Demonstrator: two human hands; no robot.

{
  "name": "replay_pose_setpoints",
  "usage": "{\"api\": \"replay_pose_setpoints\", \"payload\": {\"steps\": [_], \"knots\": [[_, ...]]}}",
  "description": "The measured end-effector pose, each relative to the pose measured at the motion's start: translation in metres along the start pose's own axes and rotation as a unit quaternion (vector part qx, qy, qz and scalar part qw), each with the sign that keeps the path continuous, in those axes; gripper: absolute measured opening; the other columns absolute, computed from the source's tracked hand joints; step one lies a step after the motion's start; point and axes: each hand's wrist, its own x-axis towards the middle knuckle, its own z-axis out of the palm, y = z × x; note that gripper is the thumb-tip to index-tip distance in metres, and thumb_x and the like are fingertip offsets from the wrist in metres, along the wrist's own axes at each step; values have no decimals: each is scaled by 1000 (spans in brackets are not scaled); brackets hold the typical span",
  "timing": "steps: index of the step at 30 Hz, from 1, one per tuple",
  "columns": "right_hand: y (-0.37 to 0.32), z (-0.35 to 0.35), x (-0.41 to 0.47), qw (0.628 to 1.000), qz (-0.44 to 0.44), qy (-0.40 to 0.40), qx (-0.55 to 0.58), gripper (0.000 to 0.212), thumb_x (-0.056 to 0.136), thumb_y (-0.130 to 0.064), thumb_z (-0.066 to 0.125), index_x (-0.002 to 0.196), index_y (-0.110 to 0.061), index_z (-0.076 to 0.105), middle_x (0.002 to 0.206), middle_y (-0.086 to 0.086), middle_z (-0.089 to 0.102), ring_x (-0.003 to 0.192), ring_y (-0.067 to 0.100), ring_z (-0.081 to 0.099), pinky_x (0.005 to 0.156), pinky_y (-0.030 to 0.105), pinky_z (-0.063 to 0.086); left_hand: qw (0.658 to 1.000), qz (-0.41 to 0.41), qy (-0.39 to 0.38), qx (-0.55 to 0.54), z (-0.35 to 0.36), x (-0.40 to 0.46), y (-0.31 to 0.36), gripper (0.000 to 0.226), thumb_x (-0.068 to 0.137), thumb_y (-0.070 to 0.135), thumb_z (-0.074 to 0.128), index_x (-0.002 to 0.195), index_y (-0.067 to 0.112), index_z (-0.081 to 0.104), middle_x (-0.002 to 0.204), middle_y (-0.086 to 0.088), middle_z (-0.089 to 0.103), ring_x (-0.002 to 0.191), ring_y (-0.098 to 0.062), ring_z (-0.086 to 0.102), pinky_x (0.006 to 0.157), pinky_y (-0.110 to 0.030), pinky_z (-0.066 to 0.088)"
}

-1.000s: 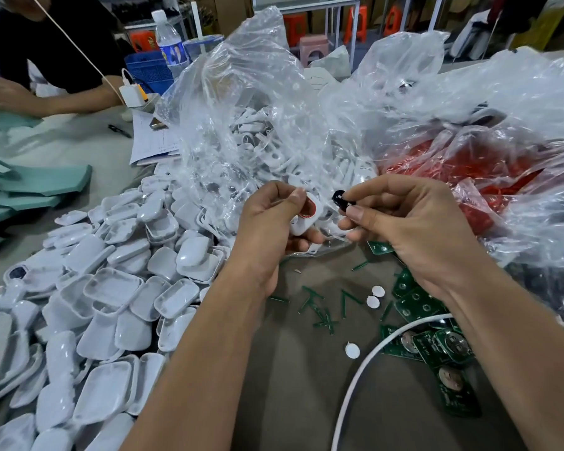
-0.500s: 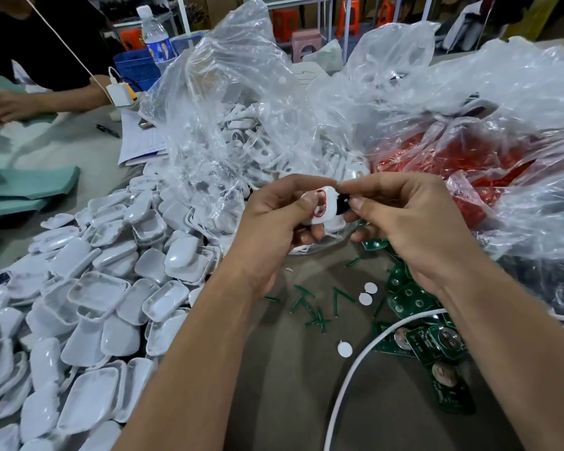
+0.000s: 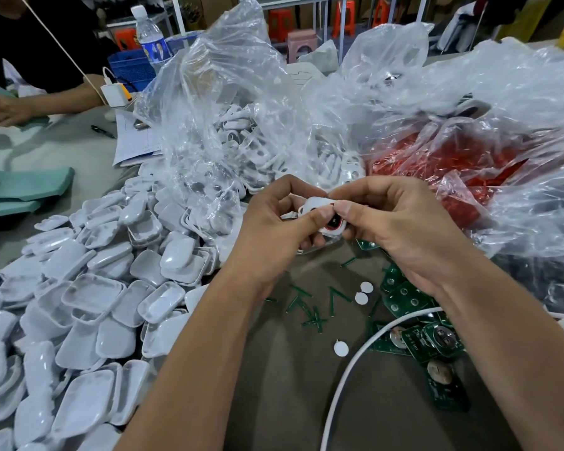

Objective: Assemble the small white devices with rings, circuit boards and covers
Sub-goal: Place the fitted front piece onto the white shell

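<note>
A small white device shell (image 3: 316,205) with a red ring and a dark part in its opening sits between both hands at the centre. My left hand (image 3: 274,232) grips the shell, thumb on its front. My right hand (image 3: 401,229) pinches the shell's right side, thumb and forefinger pressing at the ring. A heap of white covers (image 3: 92,297) fills the left of the table. Green circuit boards (image 3: 430,340) lie at the lower right, under my right wrist.
A clear bag of white shells (image 3: 241,135) and a bag of red parts (image 3: 443,164) stand behind my hands. Green strips (image 3: 310,307) and white discs (image 3: 341,348) lie on the brown table. A white cable (image 3: 355,366) crosses the front. Another person's arm (image 3: 46,102) rests far left.
My right hand brought the small black part to the shell and now presses it into the ringed opening. Both hands have closed together.
</note>
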Motion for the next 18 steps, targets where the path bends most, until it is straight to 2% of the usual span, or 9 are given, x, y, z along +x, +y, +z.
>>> {"api": "replay_pose_setpoints", "payload": {"steps": [3, 6, 9, 12, 16, 18], "knots": [[-1, -1, 0, 999, 4, -2, 37, 16, 88, -8, 79, 104, -14, 78, 94, 12, 79, 78, 23, 68, 74, 31, 58, 999, -11, -3, -53, 0, 1, 1, 9, 97, 4, 66, 105, 2, 69, 81, -12, 68, 57, -17, 56, 54, -21, 48], [0, -1, 0, 999, 13, -4, 46, 18, 89, -7, 79, 105, -14, 76, 95, 13, 79, 84, 28, 70, 76, 34, 57, 997, -13, 3, -78, 0, 2, 1, 13, 99, 3, 62, 108, 0, 70, 85, -24, 66, 59, -20, 55, 54, -20, 48], [0, 0, -1, 1000, 17, -1, 26, 22, 86, -4, 81, 106, -14, 75, 94, 11, 79, 79, 23, 69, 74, 33, 55, 999, 7, 16, -28, 3, 2, -1, 10, 98, 1, 64, 104, 0, 71, 87, -29, 70, 57, -22, 58, 53, -22, 49], [0, 3, -2, 1000, 28, 11, 8, 27, 83, 1, 82, 104, -14, 74, 90, 8, 80, 72, 15, 71, 66, 25, 54, 999, 30, 24, 21, 7, 4, -5, 7, 97, 0, 65, 99, 0, 72, 84, -28, 70, 55, -22, 59, 54, -26, 51], [2, 6, -1, 997, 62, 55, 7, 28, 78, 4, 85, 101, -10, 74, 84, 11, 79, 63, 15, 66, 57, 24, 53, 997, 39, 41, 60, 10, 5, -11, 8, 96, 2, 66, 96, 5, 73, 84, -27, 68, 56, -22, 61, 58, -31, 54], [2, 6, 0, 993, 82, 79, 29, 28, 76, 4, 86, 99, -7, 74, 86, 14, 79, 67, 18, 67, 56, 24, 53, 995, 47, 49, 68, 13, 7, -14, 7, 96, 3, 67, 96, 6, 73, 84, -27, 67, 55, -22, 63, 58, -32, 55]]}}
